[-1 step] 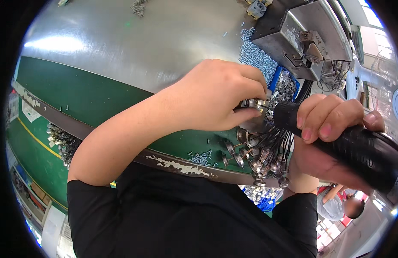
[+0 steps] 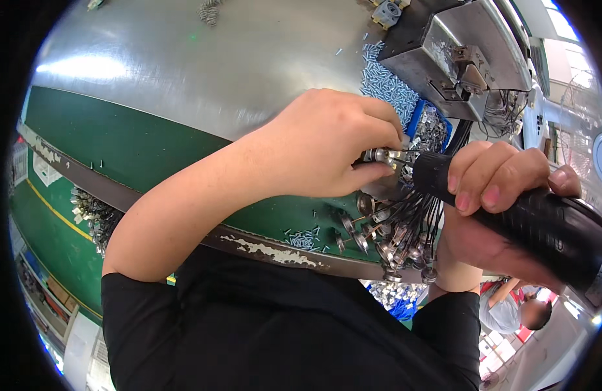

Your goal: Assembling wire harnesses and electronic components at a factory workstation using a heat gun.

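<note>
My left hand [image 2: 340, 143] is closed in a pinch over the bench, thumb below and fingers above. Between them sits a small round metal part [image 2: 381, 155], mostly covered by the fingers. My right hand [image 2: 499, 182] wraps around a black power screwdriver [image 2: 542, 225] lying level. Its tip end points left at the pinched part; whether the bit touches it I cannot tell. Just below hangs a bunch of round metal parts on black wires [image 2: 389, 251], over the front edge of the bench.
A heap of small silver screws [image 2: 389, 85] lies beyond my left hand, beside a blue tray [image 2: 415, 122] of small metal parts. A steel fixture [image 2: 457, 65] stands at the far right. Loose screws [image 2: 303, 240] lie on the green mat [image 2: 118, 130]. Another person [image 2: 506, 309] is at lower right.
</note>
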Available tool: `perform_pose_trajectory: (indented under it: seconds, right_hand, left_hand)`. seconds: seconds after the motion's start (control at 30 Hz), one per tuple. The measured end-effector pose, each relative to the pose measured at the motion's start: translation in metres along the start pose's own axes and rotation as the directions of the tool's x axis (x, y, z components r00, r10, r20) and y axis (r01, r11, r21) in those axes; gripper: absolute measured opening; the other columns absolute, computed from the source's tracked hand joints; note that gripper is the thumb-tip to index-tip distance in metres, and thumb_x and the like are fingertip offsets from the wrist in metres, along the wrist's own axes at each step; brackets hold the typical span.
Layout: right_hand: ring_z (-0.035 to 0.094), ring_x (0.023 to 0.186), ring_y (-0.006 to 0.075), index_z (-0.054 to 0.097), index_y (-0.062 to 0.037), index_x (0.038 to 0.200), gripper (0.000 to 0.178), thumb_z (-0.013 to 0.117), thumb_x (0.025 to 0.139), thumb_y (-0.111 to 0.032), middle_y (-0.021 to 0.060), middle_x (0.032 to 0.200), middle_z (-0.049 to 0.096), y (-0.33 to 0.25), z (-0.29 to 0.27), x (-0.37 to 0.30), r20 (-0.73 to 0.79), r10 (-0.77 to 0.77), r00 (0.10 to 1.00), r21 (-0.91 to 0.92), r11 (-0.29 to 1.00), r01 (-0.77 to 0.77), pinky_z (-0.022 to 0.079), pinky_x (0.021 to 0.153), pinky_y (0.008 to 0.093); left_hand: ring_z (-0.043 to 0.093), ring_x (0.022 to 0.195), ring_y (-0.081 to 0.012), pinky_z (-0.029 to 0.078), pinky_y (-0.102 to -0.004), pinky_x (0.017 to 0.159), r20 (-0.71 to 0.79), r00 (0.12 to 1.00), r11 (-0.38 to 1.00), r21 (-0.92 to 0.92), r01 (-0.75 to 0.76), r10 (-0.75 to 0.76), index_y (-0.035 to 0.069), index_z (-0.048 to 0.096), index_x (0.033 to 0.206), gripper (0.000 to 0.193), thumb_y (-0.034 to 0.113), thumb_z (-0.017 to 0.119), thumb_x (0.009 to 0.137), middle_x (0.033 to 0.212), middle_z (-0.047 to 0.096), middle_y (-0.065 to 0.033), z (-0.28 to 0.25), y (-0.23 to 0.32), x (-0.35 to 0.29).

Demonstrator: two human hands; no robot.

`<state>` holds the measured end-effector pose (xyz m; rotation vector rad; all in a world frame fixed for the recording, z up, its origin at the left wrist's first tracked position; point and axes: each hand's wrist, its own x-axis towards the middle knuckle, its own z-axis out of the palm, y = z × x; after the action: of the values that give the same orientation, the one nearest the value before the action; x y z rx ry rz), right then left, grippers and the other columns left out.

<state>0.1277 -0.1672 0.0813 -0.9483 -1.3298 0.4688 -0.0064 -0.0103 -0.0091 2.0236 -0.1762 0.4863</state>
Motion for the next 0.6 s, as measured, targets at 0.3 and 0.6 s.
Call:
perform_pose_trajectory:
  seconds: [0.3, 0.6]
  right_hand:
    - [0.051, 0.059, 0.0159, 0.049, -0.0055, 0.144, 0.106, 0.054, 0.085, -0.093, 0.0034, 0.085, 0.054, -0.029, -0.026, 0.034, -0.11, 0.001, 0.994, 0.075, 0.997, 0.007, 0.042, 0.058, 0.0354]
    - [0.052, 0.066, 0.0204, 0.045, -0.0046, 0.149, 0.121, 0.044, 0.078, -0.103, 0.0071, 0.085, 0.057, 0.011, -0.08, 0.057, -0.502, 0.046, 0.864, 0.175, 0.983, 0.05, 0.042, 0.066, 0.0413]
  left_hand:
    - [0.075, 0.098, -0.0301, 0.061, -0.0394, 0.083, 0.016, 0.998, 0.998, -0.036, -0.053, 0.053, 0.005, 0.076, 0.108, 0.032, 0.007, 0.086, 0.078, 0.113, 0.077, -0.0077, -0.003, 0.002, 0.007]
    - [0.076, 0.102, -0.0293, 0.062, -0.0397, 0.086, 0.045, 0.999, 1.0, -0.014, -0.019, 0.02, 0.004, 0.076, 0.106, 0.034, 0.008, 0.09, 0.075, 0.112, 0.077, -0.0092, -0.008, 0.005, 0.01]
